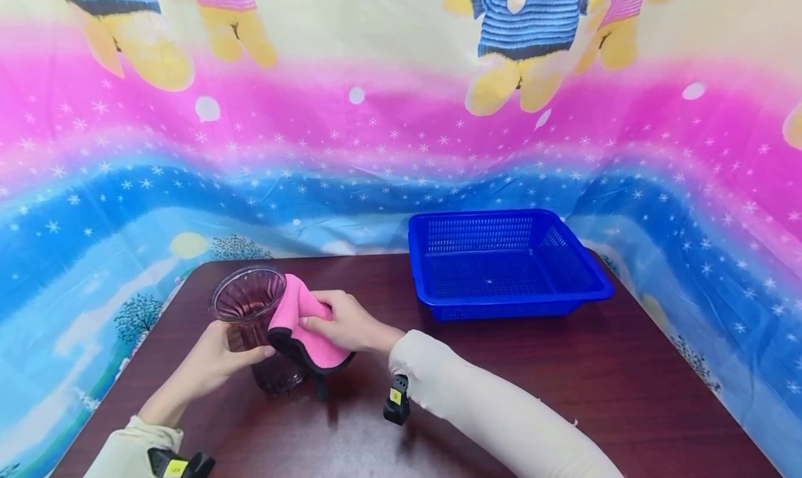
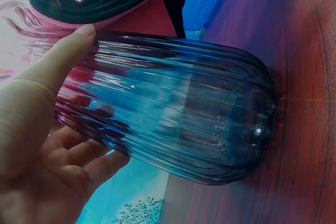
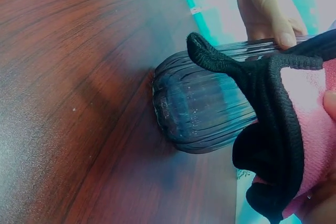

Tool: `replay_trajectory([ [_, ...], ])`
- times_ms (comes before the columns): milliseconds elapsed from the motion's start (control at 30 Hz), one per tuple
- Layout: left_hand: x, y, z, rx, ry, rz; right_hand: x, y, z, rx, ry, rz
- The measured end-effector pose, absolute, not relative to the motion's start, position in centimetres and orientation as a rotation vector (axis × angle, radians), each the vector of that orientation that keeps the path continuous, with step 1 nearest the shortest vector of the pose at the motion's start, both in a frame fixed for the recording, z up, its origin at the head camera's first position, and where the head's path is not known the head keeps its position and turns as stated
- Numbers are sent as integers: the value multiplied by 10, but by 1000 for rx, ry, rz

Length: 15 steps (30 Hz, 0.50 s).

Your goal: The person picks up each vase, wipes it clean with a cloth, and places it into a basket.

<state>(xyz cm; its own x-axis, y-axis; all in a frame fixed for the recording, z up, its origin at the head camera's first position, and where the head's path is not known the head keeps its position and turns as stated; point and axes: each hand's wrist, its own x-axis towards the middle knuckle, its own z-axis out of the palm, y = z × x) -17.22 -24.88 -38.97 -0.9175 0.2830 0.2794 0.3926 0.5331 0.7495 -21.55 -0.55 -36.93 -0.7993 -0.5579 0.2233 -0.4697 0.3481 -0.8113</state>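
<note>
The left hand (image 1: 216,358) grips the glass vase (image 2: 194,114); the right hand (image 1: 351,321) holds the pink cloth (image 1: 318,347) beside it (gentle, even pressure would probably suit wiping ribbed glass).

The desk (image 1: 595,367) is seen from above its near side in the head view, aimed forward and down. In both wrist views, turned sideways, the vase (image 2: 220,114) is shown close up, from left and right; the basket (image 1: 514,305) is shared by head and left wrist.
</note>
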Motion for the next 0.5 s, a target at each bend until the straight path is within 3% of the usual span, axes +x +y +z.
replay_trajectory([
  [500,-171,-248,-390,-576,-2634,-1357,-216,-3,-389,-904,2569,-1328],
])
